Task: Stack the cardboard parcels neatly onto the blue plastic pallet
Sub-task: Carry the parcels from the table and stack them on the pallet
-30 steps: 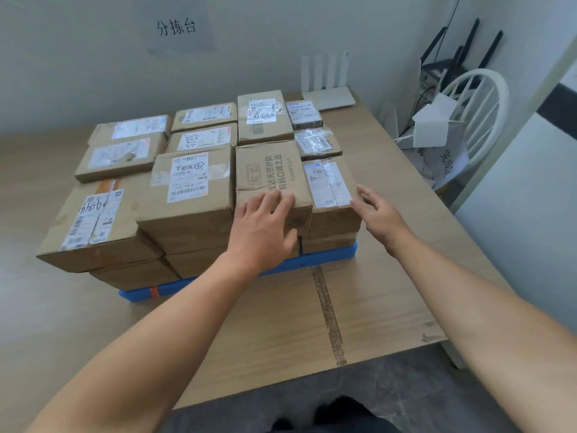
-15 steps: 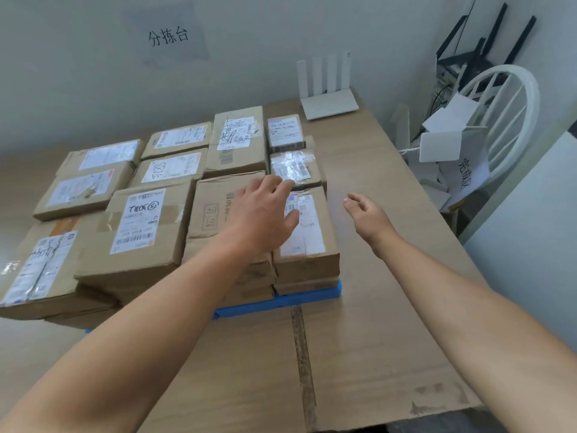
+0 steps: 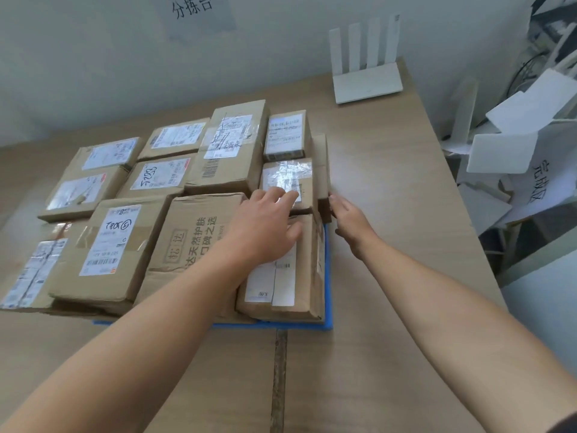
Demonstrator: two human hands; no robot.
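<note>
Several cardboard parcels lie packed in rows on the blue plastic pallet (image 3: 327, 289), of which only the front right edge shows. My left hand (image 3: 265, 226) lies flat, fingers spread, on the near right parcel (image 3: 299, 276) and reaches onto the shiny-taped small parcel (image 3: 287, 179) behind it. My right hand (image 3: 349, 220) presses its fingertips against the end of a narrow parcel (image 3: 323, 176) standing on edge along the stack's right side. A large printed box (image 3: 193, 239) sits left of my left hand.
The wooden table (image 3: 390, 214) extends right of the stack to its edge. A white router (image 3: 367, 79) with antennas stands at the back. Right of the table, a white chair holds white boards and a paper sign (image 3: 543, 179). A paper sign (image 3: 196, 10) hangs on the wall.
My view has moved closer and over the stack. My left hand slid forward across the near right parcel onto the taped one. My right hand moved in to touch the narrow parcel's end.
</note>
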